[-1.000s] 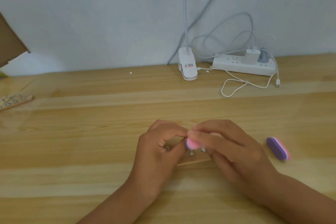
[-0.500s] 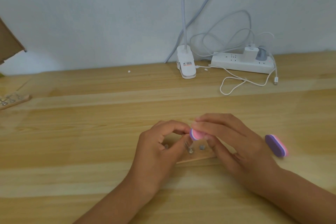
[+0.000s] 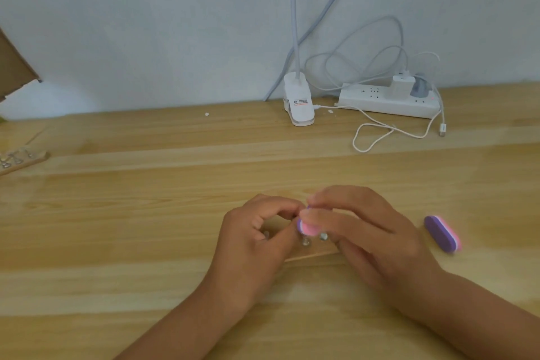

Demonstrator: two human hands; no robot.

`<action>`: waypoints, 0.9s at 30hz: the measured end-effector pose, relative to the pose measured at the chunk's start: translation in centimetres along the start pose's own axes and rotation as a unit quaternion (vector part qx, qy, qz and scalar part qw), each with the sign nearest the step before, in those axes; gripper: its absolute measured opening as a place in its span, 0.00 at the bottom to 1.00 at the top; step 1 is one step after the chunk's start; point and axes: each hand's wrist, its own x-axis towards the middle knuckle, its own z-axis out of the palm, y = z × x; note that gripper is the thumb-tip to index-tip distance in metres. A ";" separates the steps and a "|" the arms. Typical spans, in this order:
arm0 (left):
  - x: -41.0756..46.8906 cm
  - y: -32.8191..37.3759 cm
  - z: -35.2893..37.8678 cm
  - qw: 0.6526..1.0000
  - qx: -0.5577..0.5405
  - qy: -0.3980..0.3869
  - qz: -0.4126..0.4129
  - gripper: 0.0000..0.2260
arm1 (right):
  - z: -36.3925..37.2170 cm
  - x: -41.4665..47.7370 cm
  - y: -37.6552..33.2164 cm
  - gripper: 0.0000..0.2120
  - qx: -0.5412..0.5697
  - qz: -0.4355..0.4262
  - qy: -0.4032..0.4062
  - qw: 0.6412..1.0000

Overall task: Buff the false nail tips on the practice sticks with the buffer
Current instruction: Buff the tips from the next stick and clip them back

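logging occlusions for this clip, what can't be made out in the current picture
Head view only:
1. Nail tip under work: hidden by the buffer and fingertips.
2. Practice stick: mostly covered by the left hand and right hand.
3. Second stick: cut off by the left edge, its tips too small.

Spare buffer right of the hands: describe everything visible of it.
The spare buffer is an oblong block with rounded ends, purple on top with a pink layer along its side, foam-like in look. It lies flat and slanted on the wooden table, apart from the right hand; only the table touches it.
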 end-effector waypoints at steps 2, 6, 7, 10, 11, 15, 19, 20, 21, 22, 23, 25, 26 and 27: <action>0.0 -0.1 0.0 1.000 0.001 0.005 -0.009 0.02 | -0.3 0.1 0.3 0.14 -0.020 0.026 0.011 0.999; 0.0 0.3 -0.1 1.000 -0.021 -0.006 -0.014 0.03 | 0.1 0.1 -0.2 0.13 -0.018 0.003 0.006 1.000; -0.1 0.4 -0.1 1.000 -0.027 -0.008 -0.014 0.03 | 0.2 0.0 -0.3 0.13 -0.017 -0.012 0.001 1.000; 0.0 0.1 -0.2 0.999 -0.032 0.005 -0.013 0.06 | -0.2 0.2 0.1 0.12 -0.023 0.023 0.024 0.999; 0.0 0.1 -0.2 0.999 -0.030 0.005 -0.008 0.06 | -0.3 0.2 0.1 0.12 -0.020 0.032 0.034 0.999; -0.1 0.4 -0.1 0.999 -0.052 -0.005 0.000 0.05 | 0.1 0.1 -0.5 0.13 -0.012 -0.009 0.019 1.000; -0.1 0.1 -0.2 0.998 -0.057 0.002 -0.015 0.03 | -0.5 0.3 0.7 0.13 -0.034 0.102 0.071 0.992; -0.1 0.1 -0.2 0.998 -0.059 -0.003 -0.015 0.03 | -0.6 0.3 0.8 0.11 -0.028 0.123 0.086 0.988; -0.1 0.1 -0.1 0.998 -0.054 -0.006 -0.015 0.03 | -0.6 0.4 0.7 0.10 -0.021 0.126 0.090 0.988; -0.1 0.1 0.0 0.999 -0.044 -0.008 -0.013 0.02 | -0.4 0.4 0.4 0.10 -0.013 0.114 0.084 0.990; 0.0 0.1 0.0 0.999 -0.036 -0.011 -0.010 0.02 | -0.2 0.3 0.0 0.11 -0.004 0.088 0.069 0.994; 0.0 0.1 0.1 0.999 -0.030 -0.013 -0.004 0.01 | 0.1 0.2 -0.5 0.13 0.008 0.029 0.041 0.999; -0.1 0.0 0.2 1.000 -0.027 -0.012 -0.004 0.01 | 0.1 0.2 -0.4 0.13 0.006 0.017 0.035 0.999; -0.1 0.0 0.1 1.000 -0.018 -0.009 -0.003 0.01 | 0.0 0.2 -0.3 0.13 0.001 0.020 0.038 0.999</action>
